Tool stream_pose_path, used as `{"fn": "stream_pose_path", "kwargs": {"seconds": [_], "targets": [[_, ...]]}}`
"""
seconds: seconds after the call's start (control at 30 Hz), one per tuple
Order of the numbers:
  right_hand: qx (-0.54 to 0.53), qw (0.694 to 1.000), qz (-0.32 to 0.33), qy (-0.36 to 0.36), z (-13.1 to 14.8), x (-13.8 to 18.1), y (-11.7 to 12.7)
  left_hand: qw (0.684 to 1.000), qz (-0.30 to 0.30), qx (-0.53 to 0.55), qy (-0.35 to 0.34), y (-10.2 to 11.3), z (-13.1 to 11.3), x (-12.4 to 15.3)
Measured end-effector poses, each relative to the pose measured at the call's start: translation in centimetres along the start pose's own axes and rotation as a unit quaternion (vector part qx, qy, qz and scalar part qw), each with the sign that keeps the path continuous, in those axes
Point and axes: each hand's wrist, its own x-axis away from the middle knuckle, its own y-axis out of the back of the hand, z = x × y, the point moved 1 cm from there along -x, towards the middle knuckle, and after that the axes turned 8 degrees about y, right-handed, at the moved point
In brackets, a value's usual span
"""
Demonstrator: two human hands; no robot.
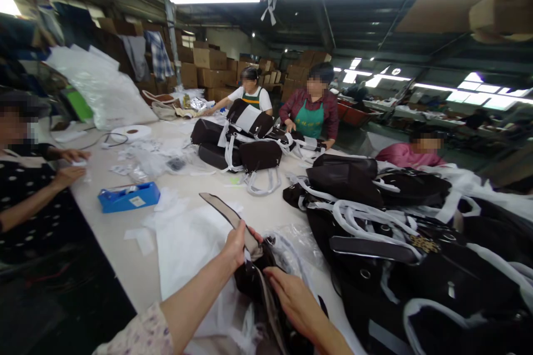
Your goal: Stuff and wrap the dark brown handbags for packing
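My left hand [237, 245] is closed round a beige-lined, dark-edged flap [222, 212] that sticks up from a dark brown handbag [250, 280]. My right hand [291, 295] is at the bag's opening, its thumb and fingers closed on the rim, with some fingertips hidden by the bag. The bag stands near the front edge, tilted, its beige lining partly showing. White-wrapped handles [287, 252] lie beside it. Under and left of the bag are sheets of white wrapping paper [179, 255].
A blue tape dispenser [129, 198] stands left on the white table [95, 177]. Piles of dark handbags lie at right [400, 249] and at the back [260, 155]. Co-workers stand around: one at left [29, 194], two behind [310, 116], one at right [410, 155]. Clear plastic bags [154, 163] lie about.
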Motion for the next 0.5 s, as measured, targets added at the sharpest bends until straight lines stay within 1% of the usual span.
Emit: {"fn": "stream_pose_path", "kwargs": {"seconds": [0.07, 0.1, 0.17, 0.27, 0.33, 0.4, 0.47, 0.5], "targets": [[0.105, 0.991, 0.082, -0.031, -0.6, -1.8, -0.2, 1.0, 0.013, -0.02, 0.007, 0.4, 0.2, 0.2], [0.141, 0.984, 0.102, -0.04, -0.9, -2.3, -0.3, 0.999, 0.022, -0.033, 0.016, 0.7, 0.2, 0.3], [0.172, 0.978, 0.11, -0.045, -1.6, -2.6, 0.0, 0.996, 0.047, -0.065, 0.041, 1.3, 0.2, 0.6], [0.192, 0.972, 0.133, -0.024, -2.3, -2.0, 2.0, 0.985, 0.091, -0.116, 0.084, 1.8, -0.3, 0.9], [0.14, 0.977, 0.161, -0.003, -2.7, -1.5, 4.0, 0.977, 0.12, -0.146, 0.1, 1.5, -0.8, 0.8], [0.041, 0.982, 0.183, 0.017, -3.5, -1.1, 5.7, 0.97, 0.145, -0.169, 0.102, 0.8, -1.4, 0.5], [-0.033, 0.98, 0.192, 0.042, -4.8, -0.8, 6.1, 0.968, 0.153, -0.183, 0.08, 0.0, -1.6, -0.2], [-0.04, 0.978, 0.196, 0.057, -5.6, -0.7, 5.7, 0.969, 0.148, -0.189, 0.063, -0.4, -1.5, -0.6]]}}
